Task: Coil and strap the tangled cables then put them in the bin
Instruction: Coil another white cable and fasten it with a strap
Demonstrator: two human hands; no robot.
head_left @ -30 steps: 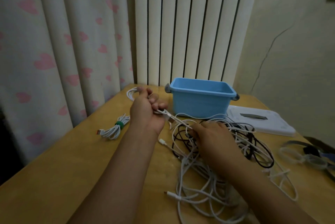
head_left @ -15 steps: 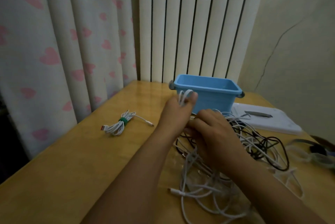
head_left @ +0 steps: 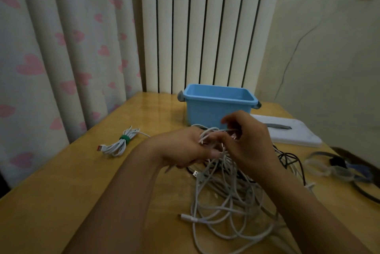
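- Left hand [head_left: 185,149] closed around loops of white cable [head_left: 207,133].
- Right hand [head_left: 249,142] touching the left, fingers pinched on the same white cable.
- Tangled cables [head_left: 228,198] heaped just below both hands on the wooden table [head_left: 61,192].
- Blue bin [head_left: 218,105] just beyond the right hand, open.
- Strapped white coil [head_left: 121,143], green band, well left of the left hand.

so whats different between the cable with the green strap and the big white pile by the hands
The strapped cable is gathered into one tight bundle cinched by a green strap; the tangled pile sprawls in loose, crossing loops. The strapped cable lies alone and untouched at the table's left; the pile is being worked by the left hand and right hand. Both are white cables on the table, outside the blue bin.
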